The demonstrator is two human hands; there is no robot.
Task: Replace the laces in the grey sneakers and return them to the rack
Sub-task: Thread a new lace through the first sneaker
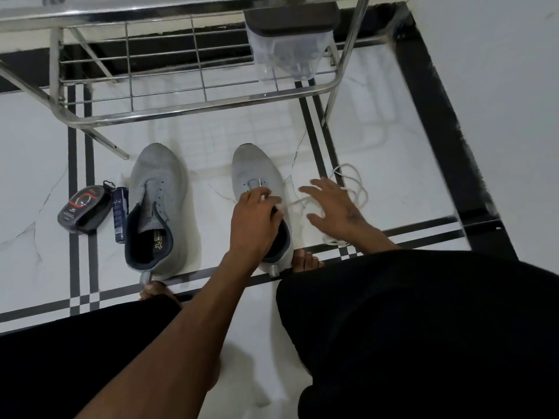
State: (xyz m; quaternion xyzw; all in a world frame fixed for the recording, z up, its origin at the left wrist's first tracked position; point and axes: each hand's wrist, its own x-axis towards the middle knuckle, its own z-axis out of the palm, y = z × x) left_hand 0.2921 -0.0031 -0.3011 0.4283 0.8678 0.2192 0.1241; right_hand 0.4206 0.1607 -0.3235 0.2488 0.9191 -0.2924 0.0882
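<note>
On the white tiled floor [36, 164], at far left, a dark shoe-polish tin [83, 208] lies beside a slim blue spray bottle [120, 213]; the print on both is too small to read. Just right of the bottle stands the left grey sneaker [160, 204], with bare eyelets and its tongue folded back, its heel nearly touching a bare foot [155, 290] that shows only toes past a black trouser leg. The right grey sneaker [252, 173] stands apart from it, and its rear half is hidden under the left hand [252, 220], whose curled fingers pinch a white lace [357, 192] at the upper eyelets; one short stretch of lace already crosses the lowest pair. The lace runs right beneath the right hand [331, 208], which hovers with fingers spread and relaxed, so where lace meets palm cannot be told. Beyond it the lace lies in loose loops on the tile, with another bit near the wrist. Above, the metal rack [193, 101] is cut off by the frame's top; a translucent container [287, 52] with a dark lid sits on its wire shelf, contents unclear.
</note>
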